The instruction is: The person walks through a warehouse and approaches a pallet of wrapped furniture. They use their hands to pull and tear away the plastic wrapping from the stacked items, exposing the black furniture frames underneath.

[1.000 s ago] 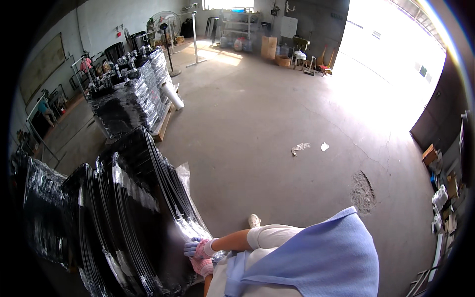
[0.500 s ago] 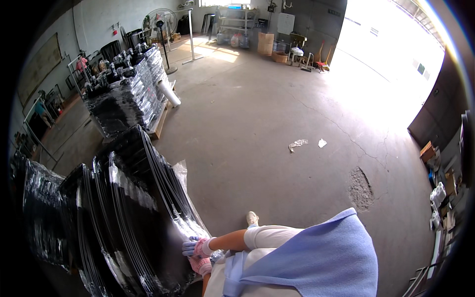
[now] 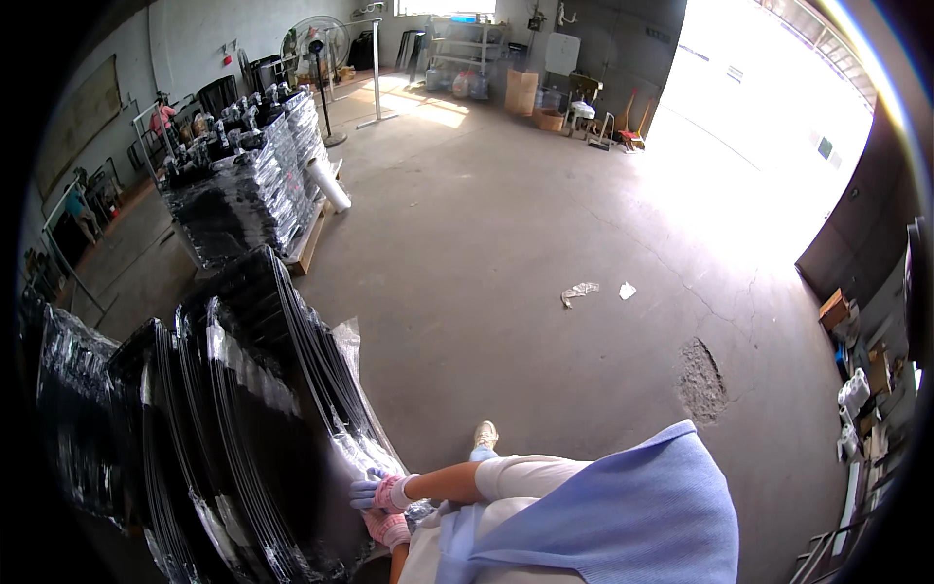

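A row of thin black frames (image 3: 248, 428) stands leaning on edge at my lower left, partly covered in clear plastic wrap (image 3: 358, 450). My right hand (image 3: 387, 491), in a pink glove with pale lavender fingers, reaches across to the wrapped near end. Its fingers lie together, closed on the plastic. Just below it is my left hand (image 3: 387, 529) in a similar glove, against the same end of the stack. The left fingers are mostly hidden. I cannot tell what kind of product the frames are.
Behind the frames stands a wrapped black load (image 3: 238, 190) on a wooden pallet (image 3: 309, 241), with a white roll (image 3: 329, 185) leaning on it. A standing fan (image 3: 316, 49) is beyond. Scraps (image 3: 581, 293) and a rough pit (image 3: 702, 382) mark the concrete floor. Clutter (image 3: 856, 389) lines the right wall.
Both gloved hands stay together at the wrapped end of the frames, shifting only slightly. The whole view has moved a little.
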`<state>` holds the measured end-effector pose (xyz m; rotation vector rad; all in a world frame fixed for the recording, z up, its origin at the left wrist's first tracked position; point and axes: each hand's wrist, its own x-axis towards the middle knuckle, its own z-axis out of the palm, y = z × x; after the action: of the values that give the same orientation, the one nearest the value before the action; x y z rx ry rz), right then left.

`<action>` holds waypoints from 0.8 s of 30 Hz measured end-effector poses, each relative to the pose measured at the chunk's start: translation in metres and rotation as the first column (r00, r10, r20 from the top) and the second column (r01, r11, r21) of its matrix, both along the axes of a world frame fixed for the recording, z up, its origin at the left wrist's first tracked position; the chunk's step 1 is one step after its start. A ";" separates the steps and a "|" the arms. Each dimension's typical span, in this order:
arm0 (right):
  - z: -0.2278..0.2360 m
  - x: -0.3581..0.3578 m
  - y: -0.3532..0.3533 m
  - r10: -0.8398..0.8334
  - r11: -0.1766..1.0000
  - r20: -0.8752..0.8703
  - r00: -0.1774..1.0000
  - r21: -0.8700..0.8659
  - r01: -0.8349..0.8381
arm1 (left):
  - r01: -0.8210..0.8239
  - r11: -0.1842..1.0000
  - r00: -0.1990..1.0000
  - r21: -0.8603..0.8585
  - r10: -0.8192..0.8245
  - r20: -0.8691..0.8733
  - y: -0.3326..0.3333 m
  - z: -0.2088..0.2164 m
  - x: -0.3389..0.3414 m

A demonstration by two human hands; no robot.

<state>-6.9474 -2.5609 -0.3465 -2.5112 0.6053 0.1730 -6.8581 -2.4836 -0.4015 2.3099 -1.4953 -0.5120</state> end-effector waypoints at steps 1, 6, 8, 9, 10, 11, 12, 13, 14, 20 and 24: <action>0.005 0.001 -0.001 0.000 1.000 -0.002 1.000 -0.007 0.000 | 0.003 1.000 1.000 -0.003 -0.003 0.001 -0.002 0.000 0.000; 0.020 0.000 -0.002 0.006 1.000 -0.112 0.994 -0.002 -0.006 | -0.004 1.000 1.000 -0.015 0.004 -0.006 -0.002 -0.001 -0.003; 0.017 0.001 -0.002 0.006 0.997 -0.090 0.996 0.076 0.001 | -0.006 1.000 1.000 -0.011 0.006 0.000 0.000 0.000 0.000; 0.015 0.000 -0.004 -0.004 0.989 -0.079 0.997 0.147 0.016 | -0.005 1.000 1.000 -0.013 0.005 0.000 0.000 0.001 0.001; 0.014 -0.001 -0.005 -0.004 0.989 -0.079 0.997 0.149 0.015 | 0.003 1.000 1.000 -0.017 -0.003 -0.004 -0.001 0.001 -0.001; 0.012 -0.001 -0.005 -0.004 0.989 -0.077 0.997 0.150 0.015 | 0.006 1.000 1.000 -0.020 -0.007 -0.007 0.000 0.001 -0.002; 0.010 0.000 -0.004 0.012 0.997 -0.083 0.996 0.082 -0.005 | -0.003 1.000 1.000 -0.031 0.002 -0.023 0.000 0.004 -0.001; 0.009 0.001 -0.004 0.022 1.000 -0.093 0.995 0.012 -0.021 | 0.023 0.999 1.000 0.032 -0.024 0.008 -0.001 0.011 -0.002; 0.009 0.001 -0.003 0.029 0.999 -0.094 0.995 0.017 -0.028 | 0.017 1.000 1.000 0.011 -0.018 0.018 0.002 0.003 0.000; 0.011 0.003 -0.005 0.054 0.993 -0.204 0.978 0.118 -0.031 | -0.005 1.000 1.000 -0.003 0.005 0.019 0.001 0.001 -0.001; 0.022 -0.002 -0.004 0.024 0.997 -0.124 0.992 0.074 -0.015 | -0.007 1.000 1.000 -0.005 0.007 0.021 0.002 0.000 -0.001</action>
<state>-6.9491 -2.5650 -0.3248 -2.4501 0.6131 0.3553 -6.8591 -2.4820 -0.4017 2.3229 -1.4953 -0.4835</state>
